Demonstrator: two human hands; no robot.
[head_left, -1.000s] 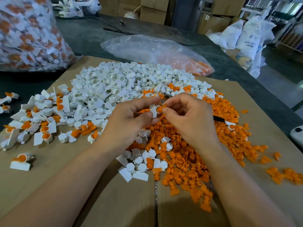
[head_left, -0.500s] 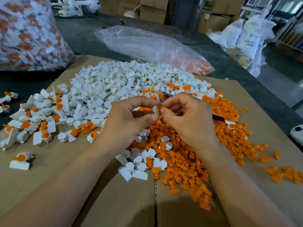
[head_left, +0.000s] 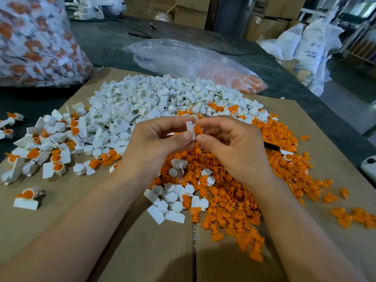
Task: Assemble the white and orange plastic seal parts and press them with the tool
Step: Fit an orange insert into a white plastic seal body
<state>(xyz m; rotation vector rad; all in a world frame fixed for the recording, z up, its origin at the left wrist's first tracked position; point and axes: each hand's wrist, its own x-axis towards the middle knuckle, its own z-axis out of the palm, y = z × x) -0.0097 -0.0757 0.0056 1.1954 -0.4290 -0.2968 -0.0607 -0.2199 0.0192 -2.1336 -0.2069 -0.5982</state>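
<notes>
Single head-worn wide-angle view, set above the near edge of the flat brown cardboard sheet [head_left: 142, 251], facing forward and down. Close range: both bare forearms enter from the bottom corners. The left hand [head_left: 154, 143] and right hand [head_left: 234, 147] meet just above frame centre, pinching a small white-and-orange plastic seal piece [head_left: 192, 130]. The heap of loose white plastic parts [head_left: 152, 102] lies beyond the hands. The dark grey tabletop [head_left: 105, 43] and stacked brown cardboard boxes [head_left: 191, 9] fill the top. Straight lines bow near the edges.
</notes>
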